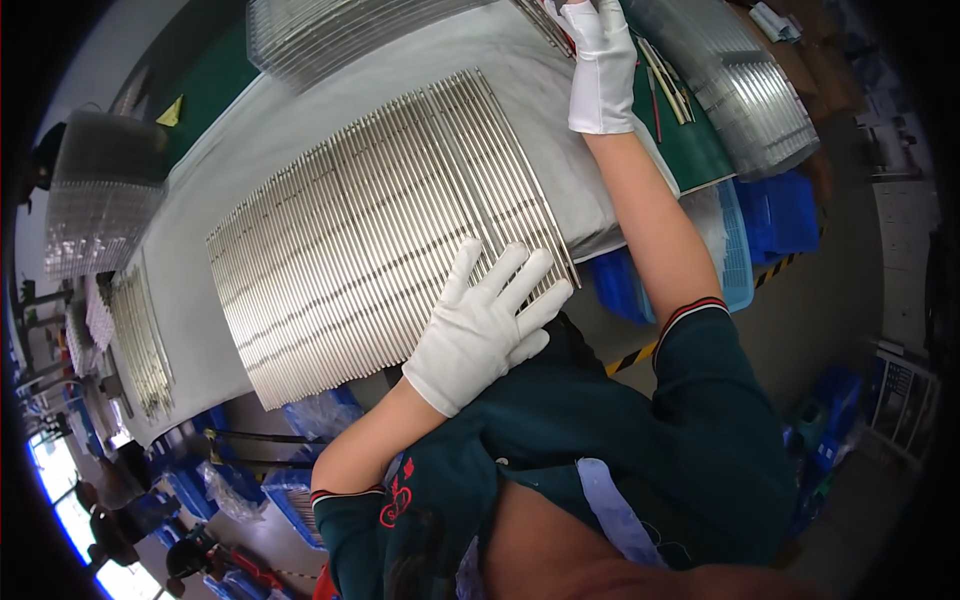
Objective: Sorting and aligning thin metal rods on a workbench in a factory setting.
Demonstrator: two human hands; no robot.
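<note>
A row of thin, shiny metal rods (pixel 350 240) lies side by side on a white cloth (pixel 540 100), with a narrow gap toward its right end. My left hand (pixel 480 330), in a white glove, rests with spread fingers on the near edge of the rods, close to that gap. At the top edge of the picture, my right hand (pixel 603 70), also white-gloved, reaches to the far side of the table. Its fingers are partly cut off by the frame. Beside it are a few more thin rods (pixel 540 22) and something small and red.
Clear plastic trays stand at the far side (pixel 340 40), the right (pixel 760 110) and the left (pixel 100 220). Several thin sticks (pixel 660 85) lie on the green tabletop (pixel 700 150). Another rod bunch (pixel 145 340) lies at the left. Blue crates (pixel 780 215) stand below the table edge.
</note>
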